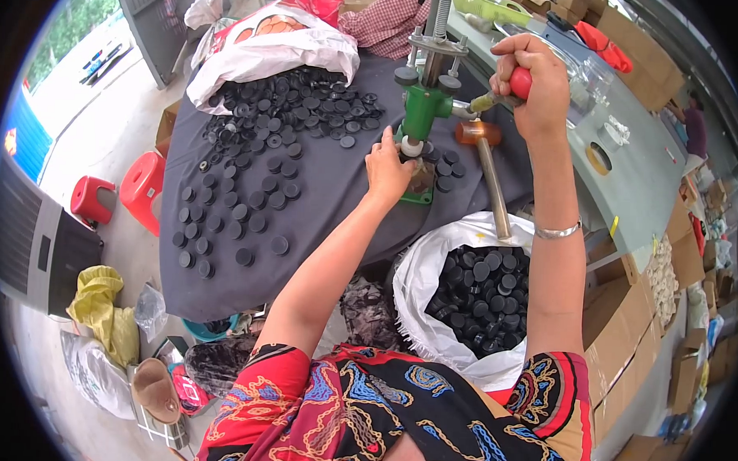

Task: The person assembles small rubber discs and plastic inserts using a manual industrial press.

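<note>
A green hand press with a threaded steel column stands on the cloth-covered table. My right hand is raised beside it, closed around the press's lever handle, whose red ball knob pokes out between the fingers. At the press's white-tipped ram, my left hand rests against the base with its index finger stretched out. Whatever lies directly under the ram is hidden by that hand. Several round black caps sit just right of the base. A mallet with an orange-brown head leans beside the press.
Loose black caps spread across the dark tablecloth, spilling from a white and red sack. Below the press, an open white sack holds many caps. A grey-green table with tape is at right; red stools stand left.
</note>
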Demonstrator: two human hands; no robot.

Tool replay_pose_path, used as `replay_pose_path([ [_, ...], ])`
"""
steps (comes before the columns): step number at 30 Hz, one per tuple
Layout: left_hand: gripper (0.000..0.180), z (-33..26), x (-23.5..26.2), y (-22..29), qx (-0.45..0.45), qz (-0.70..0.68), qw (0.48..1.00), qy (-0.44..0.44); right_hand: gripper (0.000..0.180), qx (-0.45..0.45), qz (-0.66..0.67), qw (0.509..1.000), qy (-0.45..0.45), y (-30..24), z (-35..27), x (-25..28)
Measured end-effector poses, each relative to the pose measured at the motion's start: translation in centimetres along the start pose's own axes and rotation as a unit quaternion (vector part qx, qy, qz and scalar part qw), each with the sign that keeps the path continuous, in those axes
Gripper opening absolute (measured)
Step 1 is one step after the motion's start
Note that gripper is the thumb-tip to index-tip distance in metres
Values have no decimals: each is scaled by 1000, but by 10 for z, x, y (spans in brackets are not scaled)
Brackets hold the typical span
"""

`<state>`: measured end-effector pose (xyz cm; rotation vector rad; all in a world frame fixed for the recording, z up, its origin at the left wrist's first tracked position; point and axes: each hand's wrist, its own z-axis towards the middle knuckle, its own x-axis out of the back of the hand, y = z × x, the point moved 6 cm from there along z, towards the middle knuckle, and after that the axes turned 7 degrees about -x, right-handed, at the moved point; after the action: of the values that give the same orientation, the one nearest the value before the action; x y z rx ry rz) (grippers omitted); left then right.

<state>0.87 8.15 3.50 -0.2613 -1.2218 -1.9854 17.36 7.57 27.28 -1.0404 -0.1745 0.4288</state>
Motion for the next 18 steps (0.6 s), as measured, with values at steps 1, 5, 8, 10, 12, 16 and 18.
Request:
replay_pose_path([
  [1, 89, 0, -2, -2, 15, -5, 1000, -6, 27, -1, -8, 1000, 3, 1, -3, 0],
  [5, 88, -3, -1, -3, 28, -18, 999, -4, 26, 35, -50, 998, 2, 10, -37, -8],
  [8, 85, -11, 11, 0, 5, -63, 998, 25, 19, 167, -157, 973, -28, 37, -102, -19],
  [10, 75, -21, 32, 4, -45, -59, 995, 59, 13, 302, -313, 900, -41, 59, -145, -39],
  [12, 68, -33, 51, 4, -56, -51, 996, 48, 13, 242, -292, 924, -40, 68, -143, -26],
  [16, 41, -78, 131, -3, -103, 27, 992, 63, 15, 121, -250, 960, -30, 60, -135, -19],
  [18, 35, -101, 175, -13, -115, 108, 984, 82, 17, 90, -201, 975, -16, 45, -118, -20],
])
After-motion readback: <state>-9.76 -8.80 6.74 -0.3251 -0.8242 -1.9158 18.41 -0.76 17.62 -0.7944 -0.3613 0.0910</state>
